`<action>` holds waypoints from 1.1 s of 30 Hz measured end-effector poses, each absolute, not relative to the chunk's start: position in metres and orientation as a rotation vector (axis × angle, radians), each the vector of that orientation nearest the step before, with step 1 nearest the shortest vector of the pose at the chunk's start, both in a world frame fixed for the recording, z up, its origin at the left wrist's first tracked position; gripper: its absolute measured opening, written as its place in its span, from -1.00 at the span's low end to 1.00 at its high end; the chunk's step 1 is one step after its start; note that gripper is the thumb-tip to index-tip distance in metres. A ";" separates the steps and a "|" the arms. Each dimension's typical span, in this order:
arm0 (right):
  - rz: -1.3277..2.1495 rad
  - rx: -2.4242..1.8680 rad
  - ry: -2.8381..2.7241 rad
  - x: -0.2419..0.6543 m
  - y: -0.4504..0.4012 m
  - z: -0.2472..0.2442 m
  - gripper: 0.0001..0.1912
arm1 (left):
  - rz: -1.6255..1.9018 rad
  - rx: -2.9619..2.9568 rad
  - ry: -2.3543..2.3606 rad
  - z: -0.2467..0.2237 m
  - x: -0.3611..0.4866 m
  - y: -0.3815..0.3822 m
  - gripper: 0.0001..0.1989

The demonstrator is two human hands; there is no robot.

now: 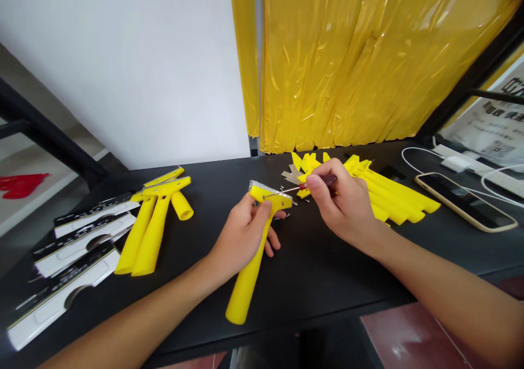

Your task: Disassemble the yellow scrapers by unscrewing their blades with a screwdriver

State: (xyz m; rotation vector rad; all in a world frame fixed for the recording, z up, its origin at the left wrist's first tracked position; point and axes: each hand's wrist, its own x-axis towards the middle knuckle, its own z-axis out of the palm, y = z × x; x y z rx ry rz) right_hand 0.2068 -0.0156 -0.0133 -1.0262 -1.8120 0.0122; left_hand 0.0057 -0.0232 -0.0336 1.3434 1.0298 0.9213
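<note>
Two hands at work, mid-counter (323, 281). Left hand (241, 230) grips the yellow scraper-like tool (249, 276) just below its head, handle angled near-left; likely keeps the head steady against twisting. Right hand (344, 200) grasps the screwdriver (317, 184), shaft lying across the head, tip near a fastener; exact contact can't tell. Loose screws (295, 203) sit just beyond, probably for short reach. Yellow handles (393, 197) grouped right, assembled-looking pieces (153, 221) left beside white-and-black packages (73, 281): reads as sorting by stage. Phone (466, 201) far right, out of the work area.
</note>
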 end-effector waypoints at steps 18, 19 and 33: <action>-0.079 -0.665 -2.277 0.218 -0.012 -0.004 -0.83 | 0.902 1.275 1.078 -0.037 0.007 -0.020 -0.77; -0.078 -0.680 -2.238 0.217 -0.013 -0.005 -0.78 | 0.903 1.281 1.077 -0.037 0.007 -0.020 -0.77; 0.106 -0.726 -2.050 0.211 -0.018 -0.013 -0.68 | 0.896 1.335 1.035 -0.042 0.006 -0.020 -0.73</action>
